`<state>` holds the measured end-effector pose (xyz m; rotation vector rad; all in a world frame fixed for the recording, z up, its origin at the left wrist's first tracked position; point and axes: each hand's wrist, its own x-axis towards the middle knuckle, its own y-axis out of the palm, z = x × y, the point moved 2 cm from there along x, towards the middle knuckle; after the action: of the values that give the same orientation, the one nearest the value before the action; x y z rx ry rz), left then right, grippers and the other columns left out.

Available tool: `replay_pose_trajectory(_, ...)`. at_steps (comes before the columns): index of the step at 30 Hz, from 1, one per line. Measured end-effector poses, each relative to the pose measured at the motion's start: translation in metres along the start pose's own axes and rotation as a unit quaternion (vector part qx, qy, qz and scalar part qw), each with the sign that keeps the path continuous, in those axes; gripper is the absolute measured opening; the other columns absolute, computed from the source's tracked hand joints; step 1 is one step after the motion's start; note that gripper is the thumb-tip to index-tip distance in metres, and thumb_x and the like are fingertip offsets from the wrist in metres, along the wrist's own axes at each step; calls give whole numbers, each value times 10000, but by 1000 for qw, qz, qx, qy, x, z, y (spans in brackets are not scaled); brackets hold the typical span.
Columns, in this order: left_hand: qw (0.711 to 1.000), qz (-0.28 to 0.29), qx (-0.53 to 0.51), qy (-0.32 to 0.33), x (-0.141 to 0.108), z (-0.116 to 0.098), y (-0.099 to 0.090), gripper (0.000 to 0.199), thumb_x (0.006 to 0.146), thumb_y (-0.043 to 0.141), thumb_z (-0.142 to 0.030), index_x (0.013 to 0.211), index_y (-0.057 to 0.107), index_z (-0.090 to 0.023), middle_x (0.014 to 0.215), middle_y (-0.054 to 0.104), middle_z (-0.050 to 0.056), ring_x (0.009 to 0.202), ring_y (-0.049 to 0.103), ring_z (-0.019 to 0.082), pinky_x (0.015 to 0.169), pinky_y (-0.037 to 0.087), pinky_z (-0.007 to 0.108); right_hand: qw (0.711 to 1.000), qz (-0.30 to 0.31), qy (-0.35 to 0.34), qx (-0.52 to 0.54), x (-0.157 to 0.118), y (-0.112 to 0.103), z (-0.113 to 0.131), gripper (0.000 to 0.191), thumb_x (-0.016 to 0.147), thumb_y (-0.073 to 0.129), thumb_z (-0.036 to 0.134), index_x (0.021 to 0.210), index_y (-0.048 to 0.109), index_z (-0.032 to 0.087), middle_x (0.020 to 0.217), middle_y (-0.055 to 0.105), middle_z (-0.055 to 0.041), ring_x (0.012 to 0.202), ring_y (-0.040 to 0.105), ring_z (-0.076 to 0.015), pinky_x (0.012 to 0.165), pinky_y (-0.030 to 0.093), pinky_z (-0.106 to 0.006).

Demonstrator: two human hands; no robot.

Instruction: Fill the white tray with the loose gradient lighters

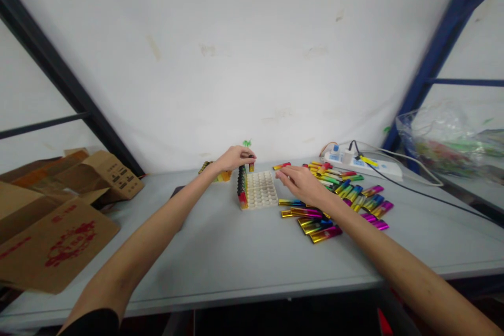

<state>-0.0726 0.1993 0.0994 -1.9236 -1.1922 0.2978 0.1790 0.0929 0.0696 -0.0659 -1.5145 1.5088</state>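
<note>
A white tray with rows of round holes stands on the grey table. Lighters with dark tops fill the rows along its left side. At the tray's back left, my left hand is closed on a small gold lighter, held upright over the holes. My right hand is just right of the tray, above the near edge of a pile of shiny coloured lighters. Its fingers are apart and nothing shows between them.
Cardboard boxes stand at the left. A white power strip with cables lies at the back right, near a clear plastic bag. A yellow item and a dark flat object are behind my left forearm.
</note>
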Motion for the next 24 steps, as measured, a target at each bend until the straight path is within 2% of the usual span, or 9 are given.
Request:
replay_pose_trajectory(3, 1000, 23, 13, -5, 0, 6, 1, 351, 756, 744, -468, 899, 780, -149, 869, 794, 92, 832, 732, 247, 761, 541, 292, 1000, 7, 2, -3, 0, -1, 0, 403, 1107, 354, 345, 856, 630, 191, 806, 684, -57, 766, 628, -189, 720, 416, -298)
replay_pose_trajectory(8, 999, 14, 39, -6, 2, 9, 0, 303, 754, 726, -424, 899, 778, -163, 868, 795, 86, 822, 729, 244, 760, 531, 282, 1000, 16, 9, -7, 1, 1, 0, 403, 1101, 383, 344, 830, 635, 183, 804, 702, -64, 746, 629, -191, 705, 400, -303)
replay_pose_trajectory(12, 998, 33, 44, -5, 1, 10, 0, 285, 753, 715, -407, 898, 774, -170, 853, 798, 77, 803, 733, 237, 743, 536, 274, 1000, 19, 7, -8, 1, 3, -2, 435, 1103, 376, 365, 807, 639, 185, 770, 697, -59, 711, 612, -184, 686, 391, -296)
replay_pose_trajectory(16, 998, 41, 55, -5, -1, 9, 4, 249, 737, 713, -379, 870, 769, -176, 882, 803, 72, 835, 733, 231, 773, 534, 270, 1000, 26, 4, -13, 1, 3, -3, 389, 1088, 422, 331, 819, 661, 182, 788, 709, -64, 735, 631, -187, 685, 393, -286)
replay_pose_trajectory(21, 996, 30, 80, -10, -4, 2, 3, 266, 791, 696, -424, 842, 769, -173, 799, 786, 69, 744, 719, 226, 715, 517, 271, 997, 35, 22, -60, 2, -2, -12, 352, 1074, 451, 307, 842, 684, 181, 794, 721, -73, 701, 638, -186, 673, 404, -286)
replay_pose_trajectory(24, 996, -6, 86, -7, -9, -6, -1, 327, 870, 635, -465, 936, 763, -172, 925, 792, 86, 864, 728, 247, 793, 523, 291, 989, 34, 49, -136, 1, -3, -31, 300, 1062, 464, 276, 937, 713, 164, 883, 738, -116, 786, 681, -224, 737, 460, -313)
